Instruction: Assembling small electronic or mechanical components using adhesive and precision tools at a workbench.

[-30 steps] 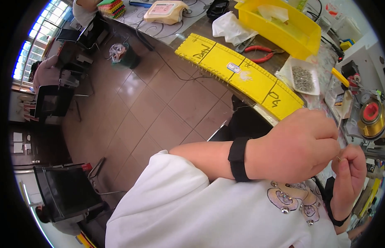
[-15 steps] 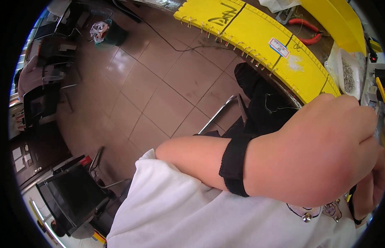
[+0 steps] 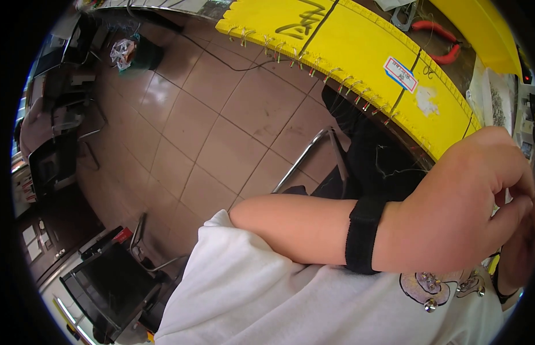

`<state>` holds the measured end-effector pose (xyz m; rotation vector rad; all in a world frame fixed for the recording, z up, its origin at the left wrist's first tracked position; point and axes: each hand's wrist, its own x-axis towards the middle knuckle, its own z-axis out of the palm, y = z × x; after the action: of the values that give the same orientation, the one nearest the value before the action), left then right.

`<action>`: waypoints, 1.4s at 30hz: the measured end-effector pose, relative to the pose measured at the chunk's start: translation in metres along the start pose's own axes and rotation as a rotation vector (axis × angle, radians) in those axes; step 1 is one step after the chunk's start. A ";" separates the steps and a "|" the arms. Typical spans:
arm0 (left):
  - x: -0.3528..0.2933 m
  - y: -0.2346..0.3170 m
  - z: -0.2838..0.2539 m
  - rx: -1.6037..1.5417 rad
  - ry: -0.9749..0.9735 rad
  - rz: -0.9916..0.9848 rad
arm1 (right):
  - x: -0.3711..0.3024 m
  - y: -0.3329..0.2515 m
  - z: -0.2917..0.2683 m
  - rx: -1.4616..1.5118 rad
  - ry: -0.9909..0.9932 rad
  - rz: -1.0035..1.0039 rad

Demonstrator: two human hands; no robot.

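Note:
My left hand (image 3: 471, 198), with a black band (image 3: 365, 236) round its wrist, is near the right edge of the view. Its thumb and fingers are curled together; whatever sits between them is hidden. Tight against its fingertips is my right hand (image 3: 521, 244), dim and partly cut off by the picture's rim, its fingers not clear. Just beyond the left knuckles lies a long yellow board (image 3: 359, 52) with ruled marks, handwriting and a paper label (image 3: 401, 75). Short wire ends with coloured tips stick out along the board's near edge.
Red-handled pliers (image 3: 443, 43) lie behind the board. A tray of small metal pieces (image 3: 500, 100) stands right of it. A black chair (image 3: 115, 282) is at lower left. A bin with a plastic bag (image 3: 125, 53) stands on the tiled floor (image 3: 221, 149).
My view has shifted slightly. My left hand has moved a little to the right and turned, so its thumb and the gap beside it now show. The right hand stays close to it.

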<state>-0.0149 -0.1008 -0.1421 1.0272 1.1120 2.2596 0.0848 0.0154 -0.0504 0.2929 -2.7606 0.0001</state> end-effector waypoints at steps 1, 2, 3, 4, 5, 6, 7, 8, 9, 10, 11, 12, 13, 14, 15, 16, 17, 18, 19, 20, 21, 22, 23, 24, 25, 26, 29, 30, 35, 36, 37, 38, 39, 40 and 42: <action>0.003 0.003 -0.007 -0.019 0.007 -0.018 | -0.001 -0.001 -0.003 -0.045 -0.081 0.014; 0.005 0.002 -0.004 -0.037 0.015 -0.035 | -0.005 -0.002 -0.003 -0.044 -0.078 0.016; 0.007 0.003 -0.006 -0.055 0.024 -0.052 | -0.008 -0.004 -0.002 -0.024 -0.086 0.061; 0.009 -0.001 0.003 -0.073 0.032 -0.067 | -0.011 -0.007 -0.001 -0.006 -0.093 0.106; 0.009 0.001 0.006 -0.094 0.039 -0.079 | -0.012 -0.012 -0.005 -0.009 -0.090 0.106; 0.009 0.002 0.007 -0.110 0.027 -0.074 | -0.011 -0.021 -0.011 0.101 -0.171 0.285; 0.010 0.001 0.008 -0.086 0.026 -0.035 | -0.008 -0.028 -0.016 0.208 -0.249 0.462; 0.010 0.002 0.007 -0.068 0.023 0.007 | -0.001 -0.030 -0.013 0.209 -0.162 0.443; 0.010 0.008 0.002 0.022 -0.052 -0.060 | 0.000 -0.030 -0.014 0.180 -0.167 0.444; 0.009 0.010 0.000 0.037 -0.063 -0.095 | -0.001 -0.030 -0.016 0.311 -0.145 0.507; 0.008 0.013 0.001 0.059 -0.067 -0.132 | 0.000 -0.027 -0.020 0.451 -0.120 0.563; 0.007 0.021 0.001 0.113 -0.084 -0.148 | 0.000 -0.025 -0.022 0.423 -0.118 0.560; 0.007 0.028 0.002 0.168 -0.099 -0.163 | 0.000 -0.022 -0.024 0.506 -0.076 0.555; 0.009 0.032 -0.002 0.207 -0.190 -0.134 | 0.003 -0.022 -0.028 0.561 -0.037 0.570; 0.009 0.036 -0.002 0.276 -0.275 -0.102 | 0.001 -0.021 -0.030 0.531 -0.024 0.573; 0.008 0.040 0.004 0.313 -0.276 -0.077 | -0.002 -0.018 -0.034 0.476 -0.014 0.447; 0.008 0.043 0.010 0.305 -0.290 -0.057 | -0.005 -0.019 -0.037 0.423 -0.007 0.322; 0.008 0.047 0.014 0.367 -0.309 -0.015 | -0.008 -0.024 -0.039 0.427 0.046 0.385; 0.008 0.052 0.019 0.430 -0.327 0.026 | -0.012 -0.026 -0.044 0.414 0.061 0.382; 0.009 0.057 0.025 0.460 -0.332 0.040 | -0.016 -0.028 -0.051 0.410 0.056 0.395; 0.007 0.061 0.031 0.467 -0.338 0.055 | -0.020 -0.029 -0.056 0.409 0.050 0.406; 0.006 0.065 0.036 0.486 -0.342 0.061 | -0.024 -0.031 -0.060 0.403 0.063 0.400; 0.004 0.069 0.041 0.503 -0.346 0.066 | -0.029 -0.032 -0.064 0.397 0.089 0.379; 0.003 0.072 0.046 0.506 -0.353 0.080 | -0.034 -0.033 -0.067 0.388 0.114 0.359; 0.001 0.075 0.051 0.474 -0.369 0.028 | -0.038 -0.034 -0.071 0.378 0.125 0.356; 0.000 0.078 0.057 0.439 -0.385 -0.025 | -0.042 -0.035 -0.073 0.395 0.162 0.354; -0.007 0.087 0.075 -0.098 -0.291 -0.438 | -0.052 -0.037 -0.086 0.443 0.219 0.352; -0.008 0.086 0.076 -0.138 -0.344 -0.393 | -0.054 -0.038 -0.091 0.475 0.232 0.364; -0.011 0.096 0.095 -0.169 -0.404 -0.386 | -0.072 -0.048 -0.097 0.765 0.353 0.480; -0.012 0.097 0.097 -0.172 -0.456 -0.372 | -0.073 -0.051 -0.098 0.866 0.400 0.496; -0.013 0.099 0.100 -0.174 -0.462 -0.367 | -0.074 -0.054 -0.098 0.858 0.404 0.495; -0.013 0.100 0.104 -0.232 -0.460 -0.380 | -0.074 -0.056 -0.099 0.952 0.440 0.517; -0.014 0.101 0.106 -0.288 -0.455 -0.393 | -0.075 -0.058 -0.100 1.048 0.475 0.535; -0.015 0.102 0.107 -0.286 -0.457 -0.389 | -0.076 -0.059 -0.100 1.046 0.476 0.531; -0.015 0.103 0.106 -0.302 -0.467 -0.360 | -0.077 -0.060 -0.099 1.182 0.476 0.472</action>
<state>0.0711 -0.1190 -0.0222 1.0548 0.6688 1.7157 0.2020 -0.0237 0.0128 -0.0884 -1.9732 1.5844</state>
